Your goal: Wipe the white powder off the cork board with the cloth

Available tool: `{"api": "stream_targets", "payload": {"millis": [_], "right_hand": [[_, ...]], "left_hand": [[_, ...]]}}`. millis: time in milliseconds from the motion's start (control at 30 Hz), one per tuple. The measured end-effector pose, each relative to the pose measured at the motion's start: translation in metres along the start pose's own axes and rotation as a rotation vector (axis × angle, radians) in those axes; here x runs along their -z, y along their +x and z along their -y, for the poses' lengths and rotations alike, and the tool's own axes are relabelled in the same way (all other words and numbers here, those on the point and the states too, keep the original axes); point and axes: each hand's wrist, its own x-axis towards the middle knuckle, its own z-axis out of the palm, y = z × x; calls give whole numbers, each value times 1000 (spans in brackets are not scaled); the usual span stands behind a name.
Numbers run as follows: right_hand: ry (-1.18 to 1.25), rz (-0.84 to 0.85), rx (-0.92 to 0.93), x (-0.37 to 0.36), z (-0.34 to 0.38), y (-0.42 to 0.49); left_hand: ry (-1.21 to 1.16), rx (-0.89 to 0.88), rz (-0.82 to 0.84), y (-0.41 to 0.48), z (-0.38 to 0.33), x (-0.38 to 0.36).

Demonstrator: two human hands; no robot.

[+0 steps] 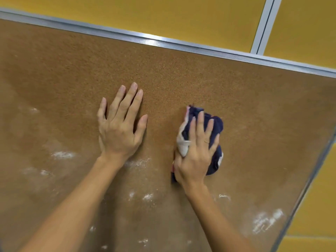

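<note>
A: We log the cork board filling the view, with white powder streaked from 4 to 8 o'clock.
B: Our left hand lies flat at centre, fingers apart. At its 3 o'clock, our right hand clamps the cloth against the cork.

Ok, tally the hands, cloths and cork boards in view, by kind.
Hands: 2 (left hand, right hand)
Cloths: 1 (cloth)
Cork boards: 1 (cork board)
Total: 4
</note>
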Motion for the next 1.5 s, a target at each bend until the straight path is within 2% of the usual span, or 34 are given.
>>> {"api": "stream_targets", "payload": {"millis": [67, 133, 200, 300, 367, 433, 500, 600, 733, 867, 1100, 1167, 1267, 1333, 1433, 1500], "right_hand": [[-8, 170, 299, -7, 10, -44], [-35, 277, 464, -1, -12, -83], [-69, 251, 422, 12, -40, -84], [-123, 99, 156, 20, -50, -34], [-119, 32, 6, 15, -27, 1], [-83, 90, 34, 2, 9, 6], [-61, 217, 178, -8, 31, -21], [-87, 259, 331, -7, 15, -58], [-43, 194, 252, 5, 7, -48], [84, 63, 102, 2, 23, -31], [-192, -45, -62, -43, 77, -22], [-201, -59, -31, -55, 104, -23], [-180, 40, 210, -74, 148, -45], [-139, 89, 289, -76, 152, -64], [-121, 80, 274, -58, 126, -69], [-148, -8, 171, -47, 112, -53]], "left_hand": [[3, -14, 6, 0, 1, 2], [-9, -4, 23, 1, 3, 4], [-11, 4, 33, 1, 2, 6], [-19, 8, 57, 2, 1, 5], [-24, 13, 63, 2, 1, 5], [-14, 15, 51, 2, 2, 2], [30, -4, 16, 3, 4, 1], [-23, 5, 59, 4, 4, 8], [-168, -7, 162, 8, 10, 26], [-204, 35, 94, 4, 49, 51], [-11, 23, 87, -16, 142, 73], [15, -15, 121, -23, 155, 66], [57, -29, 116, -28, 157, 57], [51, -35, 104, -29, 157, 57], [12, -39, 113, -29, 158, 61], [-15, -36, 121, -27, 158, 63]]}}
